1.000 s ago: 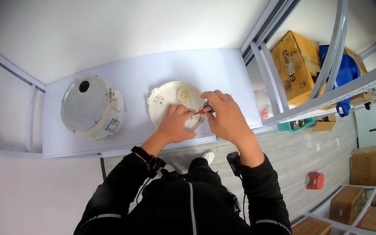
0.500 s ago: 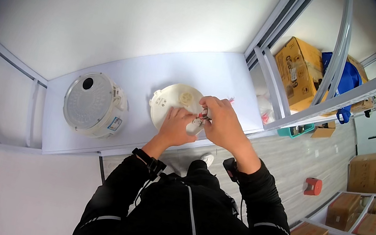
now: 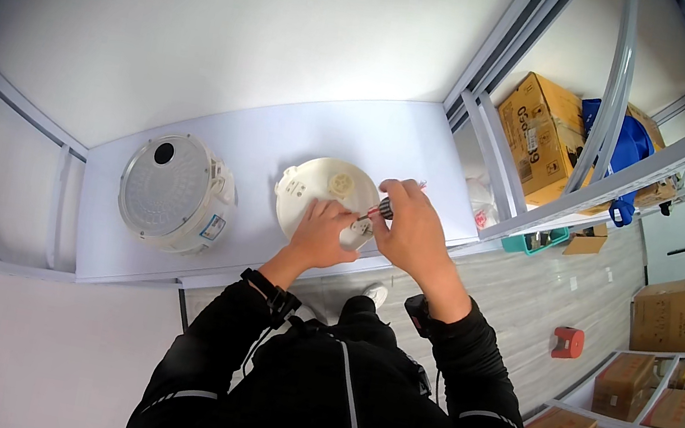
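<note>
A round cream plastic cover [image 3: 299, 189] with a raised ring-shaped part [image 3: 340, 183] lies on the white table. My left hand [image 3: 323, 235] grips its near side, fingers over the inner face, close to the tip of a screwdriver [image 3: 384, 208]. That screwdriver, with a dark and red handle and thin metal shaft, is held in my right hand [image 3: 414, 231], slanting down toward the cover's right part. The exact spot its tip touches is hard to make out. Left of the cover stands a white rice-cooker-like appliance body [image 3: 170, 191], a perforated grey disc with a dark round hole facing up.
The white table [image 3: 270, 132] meets a wall behind and a grey metal frame [image 3: 498, 164] at right. Beyond the frame are a yellow-brown carton [image 3: 539, 139], a blue bag [image 3: 630, 155] and a teal bin [image 3: 537, 240]. A red stool [image 3: 568, 343] stands on the floor, near shelves of boxes.
My right hand has shifted slightly right and turned, so more of the screwdriver's handle and shaft shows. My left hand keeps its place on the cover.
</note>
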Demonstrator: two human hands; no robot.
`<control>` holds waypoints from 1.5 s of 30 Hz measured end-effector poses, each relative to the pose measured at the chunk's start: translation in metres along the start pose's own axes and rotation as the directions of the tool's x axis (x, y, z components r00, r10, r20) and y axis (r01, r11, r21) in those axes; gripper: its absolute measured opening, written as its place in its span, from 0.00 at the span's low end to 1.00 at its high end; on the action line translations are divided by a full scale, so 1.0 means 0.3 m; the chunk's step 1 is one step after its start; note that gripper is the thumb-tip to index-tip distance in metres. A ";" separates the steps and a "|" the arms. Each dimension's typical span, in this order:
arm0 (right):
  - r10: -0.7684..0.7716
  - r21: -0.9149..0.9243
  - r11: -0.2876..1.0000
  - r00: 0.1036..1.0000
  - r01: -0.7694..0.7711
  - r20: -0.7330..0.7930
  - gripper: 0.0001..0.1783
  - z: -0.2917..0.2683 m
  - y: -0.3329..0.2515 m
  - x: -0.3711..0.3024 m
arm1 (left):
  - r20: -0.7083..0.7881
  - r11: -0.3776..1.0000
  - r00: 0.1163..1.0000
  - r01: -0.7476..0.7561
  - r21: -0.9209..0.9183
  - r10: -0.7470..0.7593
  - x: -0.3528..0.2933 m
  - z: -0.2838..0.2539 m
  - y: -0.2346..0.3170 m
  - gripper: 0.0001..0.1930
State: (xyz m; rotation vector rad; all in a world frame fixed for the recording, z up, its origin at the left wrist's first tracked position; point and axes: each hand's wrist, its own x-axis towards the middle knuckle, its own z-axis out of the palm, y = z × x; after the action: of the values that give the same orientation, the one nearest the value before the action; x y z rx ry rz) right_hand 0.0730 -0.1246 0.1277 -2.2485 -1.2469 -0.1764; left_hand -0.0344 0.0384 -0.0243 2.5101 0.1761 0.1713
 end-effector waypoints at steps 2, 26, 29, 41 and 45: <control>0.181 -0.060 0.983 0.978 -0.175 0.104 0.18 0.005 -0.004 -0.002 | 0.010 1.000 1.000 0.008 0.008 -0.008 -0.001 -0.007 0.002 0.40; -0.024 0.094 0.995 0.998 0.019 0.050 0.18 0.019 -0.015 0.009 | -0.010 0.999 1.000 0.010 -0.049 -0.011 -0.022 -0.010 0.001 0.40; 0.232 -0.086 0.972 0.959 -0.221 0.161 0.19 -0.003 -0.059 0.023 | 0.003 1.000 1.000 0.013 -0.001 -0.013 -0.026 -0.015 0.002 0.40; 0.039 0.093 0.994 0.988 -0.052 0.146 0.20 0.009 -0.053 0.020 | -0.198 1.000 0.980 0.021 -0.013 -0.023 0.021 0.042 -0.019 0.15; 0.078 0.005 0.997 0.978 -0.081 0.191 0.21 0.014 -0.016 0.023 | -0.139 0.994 0.988 0.083 0.074 -0.073 0.056 0.019 0.038 0.10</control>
State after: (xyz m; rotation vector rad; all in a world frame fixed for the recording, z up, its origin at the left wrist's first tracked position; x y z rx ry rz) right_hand 0.0723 -0.1150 0.1287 -2.3436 -1.2469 0.0794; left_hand -0.0160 0.0288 -0.0207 2.5661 0.3426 0.3095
